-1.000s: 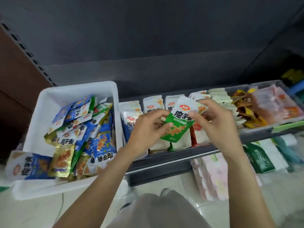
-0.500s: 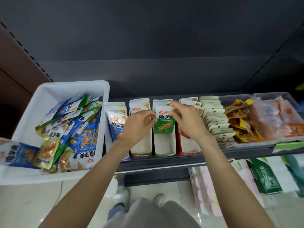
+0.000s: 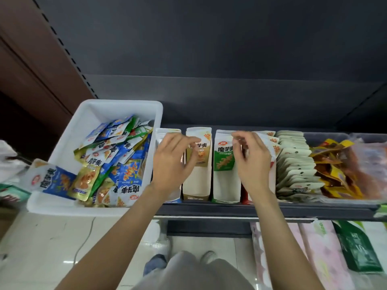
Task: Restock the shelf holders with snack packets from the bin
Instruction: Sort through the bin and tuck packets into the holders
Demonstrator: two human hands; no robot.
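I saw L hand (image 3: pixel 171 162) & R hand (image 3: pixel 252 162) hovering over shelf holders (image 3: pixel 196 185), fingers (image 3: pixel 236 136) loosely curled, apart, gripping nothing; green packet (image 3: pixel 223 155) seated.

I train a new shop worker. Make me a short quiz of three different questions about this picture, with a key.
1. True or false: the green packet stands in a shelf holder.
2. Where does the white bin sit from the holders: A) left, B) right, C) behind?
3. Fill in: the left hand and the right hand hover over the holders and hold ____.

Key: 1. true; 2. A; 3. nothing
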